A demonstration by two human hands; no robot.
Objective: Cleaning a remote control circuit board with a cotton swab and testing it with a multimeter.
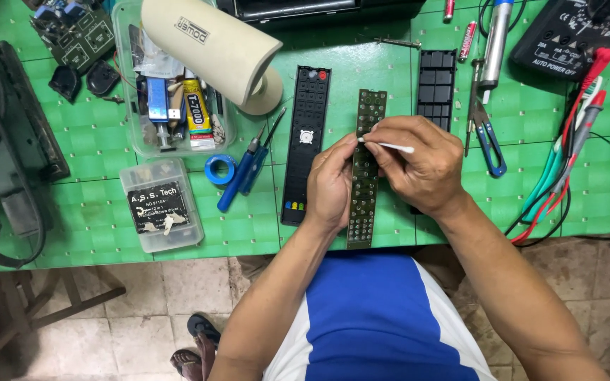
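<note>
The right hand (421, 166) pinched a white cotton swab (390, 146) between thumb and fingertips, its tip laid against a long, narrow green circuit board (365, 176) that lay lengthwise on the green mat (93, 212). The left hand (332, 185) gripped that board's left edge, fingers curled over it and thumb braced on its face; both forearms ran up from the lower edge of the view and met over the board. Just left of the left fingers lay one black remote-control front shell (306, 141) with a red button at its far end and small coloured buttons near its close end. Beyond the right knuckles sat one black keypad frame (437, 85). Farther left lay two blue-handled screwdrivers (245, 169) side by side, one roll of blue tape (219, 169), a small clear lidded box with a black label (160, 204), and a clear open tub (171, 92) holding a yellow-and-black glue tube. A cream cylinder (210, 46) hung over that tub. Right of the right hand lay blue-handled snips (487, 130) and a bundle of red and green test leads (566, 155).
</note>
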